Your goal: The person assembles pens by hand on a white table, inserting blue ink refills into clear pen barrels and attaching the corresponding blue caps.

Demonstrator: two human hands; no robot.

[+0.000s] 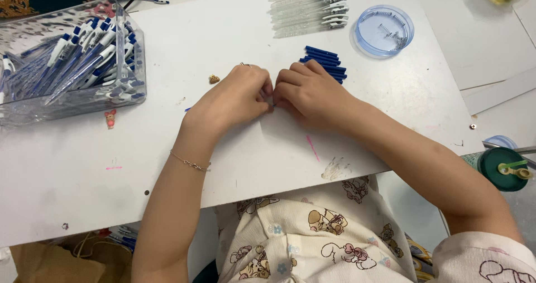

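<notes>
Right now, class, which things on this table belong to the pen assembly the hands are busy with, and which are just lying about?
Part of the job:
left hand and right hand, pinching a small part
blue pen pieces
clear pen barrels
round dish of springs
tub of finished pens

Lying about:
green bottle
small pink figure

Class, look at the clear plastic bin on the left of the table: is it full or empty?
Nearly full: the clear bin holds a heap of blue-and-white pens reaching almost to its rim.
</notes>
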